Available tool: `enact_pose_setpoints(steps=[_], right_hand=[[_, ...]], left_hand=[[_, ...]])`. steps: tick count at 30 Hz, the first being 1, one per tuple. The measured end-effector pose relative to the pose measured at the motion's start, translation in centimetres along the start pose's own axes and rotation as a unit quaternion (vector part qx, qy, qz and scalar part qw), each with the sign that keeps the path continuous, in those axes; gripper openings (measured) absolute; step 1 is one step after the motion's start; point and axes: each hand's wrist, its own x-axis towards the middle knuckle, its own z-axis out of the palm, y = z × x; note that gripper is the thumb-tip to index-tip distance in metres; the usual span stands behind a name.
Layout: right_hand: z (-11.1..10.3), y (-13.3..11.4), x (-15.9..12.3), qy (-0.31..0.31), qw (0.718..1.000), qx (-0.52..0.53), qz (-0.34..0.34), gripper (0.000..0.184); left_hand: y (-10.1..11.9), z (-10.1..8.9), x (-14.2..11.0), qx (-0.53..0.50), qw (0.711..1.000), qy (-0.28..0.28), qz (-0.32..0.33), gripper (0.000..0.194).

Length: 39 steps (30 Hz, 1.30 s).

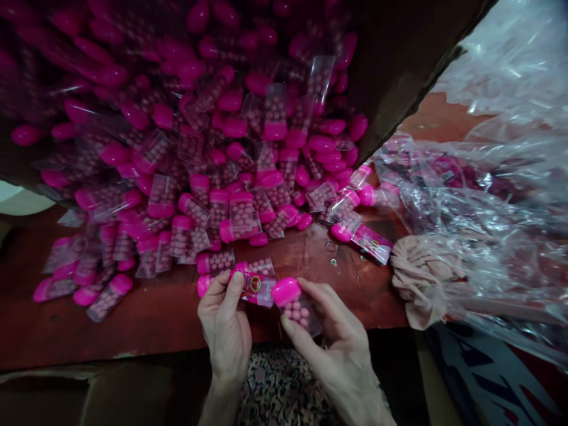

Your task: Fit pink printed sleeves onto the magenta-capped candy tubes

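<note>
My left hand (227, 325) pinches a printed pink plastic sleeve (255, 287) between thumb and fingers; its clear end points right. In my right hand (339, 340) is a small clear candy container (296, 309) with a bright pink cap and pink balls inside. The container is tilted, its cap beside the sleeve's right end; I cannot tell whether the two touch. Just beyond my left hand lie more capped containers (216, 260) on the reddish-brown table (168, 319). A large heap of the same containers (242, 210) spreads behind them.
The heap spills from a dark, open box (399, 71). One container in a printed sleeve (373, 242) lies right of the heap. Further right are crumpled clear plastic bags (497, 207) and a bunched beige cloth (421, 278). The table's front edge is close to my wrists.
</note>
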Motion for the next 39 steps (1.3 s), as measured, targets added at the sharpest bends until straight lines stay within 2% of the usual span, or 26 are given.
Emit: enact_pose_setpoints(steps=[5,7,11,15,21,26,31,35,39], right_hand=[[0.4,-0.1,0.0,-0.015,0.996,-0.035,-0.082,0.042],[0.2,0.0,0.1,-0.030,0.995,-0.029,-0.089,0.044],[-0.4,-0.2,0.6,-0.056,0.998,0.004,-0.039,0.042],[-0.9,-0.6,1.1,-0.092,0.995,0.030,-0.031,0.039],[-1.4,-0.6,1.5,-0.147,0.985,0.089,0.031,0.033],[-1.4,0.1,1.4,-0.156,0.980,0.096,0.074,0.032],[-1.3,0.6,1.2,-0.179,0.971,0.097,0.128,0.047],[-1.2,0.8,1.4,-0.211,0.962,0.096,0.146,0.045],[-1.0,1.0,1.6,-0.195,0.964,0.114,0.144,0.040]], left_hand=[[-0.3,0.4,-0.1,-0.009,1.000,0.003,0.011,0.015],[-0.3,0.5,-0.2,-0.009,1.000,0.001,0.014,0.016],[-0.3,0.8,-0.2,-0.003,1.000,-0.007,0.014,0.018],[-0.5,0.9,-0.2,0.007,1.000,-0.009,0.017,0.018],[-0.8,0.3,-0.2,0.016,0.999,-0.018,0.027,0.018],[-1.0,-0.5,0.0,0.040,0.998,-0.052,0.025,0.016],[-1.0,-0.9,0.2,0.053,0.996,-0.069,0.027,0.015],[-0.7,-0.7,0.5,0.064,0.994,-0.084,0.039,0.013],[-0.3,-0.3,0.5,0.030,0.996,-0.074,0.038,0.023]])
